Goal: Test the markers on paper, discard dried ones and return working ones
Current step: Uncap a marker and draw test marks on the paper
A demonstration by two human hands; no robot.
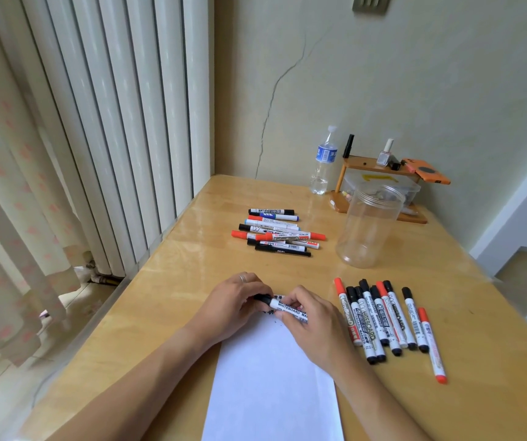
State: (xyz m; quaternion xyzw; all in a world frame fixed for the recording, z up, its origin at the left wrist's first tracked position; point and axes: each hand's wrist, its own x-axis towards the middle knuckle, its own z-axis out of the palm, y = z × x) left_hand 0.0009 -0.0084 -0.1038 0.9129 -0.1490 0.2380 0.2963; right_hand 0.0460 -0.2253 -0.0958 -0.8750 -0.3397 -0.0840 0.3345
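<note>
Wooden worktop [192,313] in a room corner, pale wall beyond, curtain and white radiator along the left.

Nearest: white paper [271,377] lying lengthwise toward the person, forearms either side. Dark scribble marks at its far edge, mostly hidden beneath the hands, so how bold they are cannot be read.

Over that far edge: left hand [235,305] pinches the black cap end of a whiteboard marker [287,308]; right hand [311,316] has fingers curled round the barrel. Marker lies roughly level, cap end to the left. Whether the cap is seated or partly off is hard to say; the fingers cover the joint.

Right of the paper, just beside the right forearm: row of markers [389,323], black and red caps, laid side by side and pointing away.

Farther, beyond the hands: second pile of markers [276,232], red, black and blue, stacked crosswise.

Far right: clear plastic jar [368,227], lidless, nothing visible inside. Behind it a water bottle [324,162] and a small wooden shelf [380,173] carrying small bottles and an orange phone.

Step in hand, as judged: a cap being worked at the test spot, either pulled off for a trial or pressed back after one. Next move calls for a steady two-handed pull or push along the barrel, then either a stroke on bare paper or a sorting choice. Which pile means dried or working is not evident.
</note>
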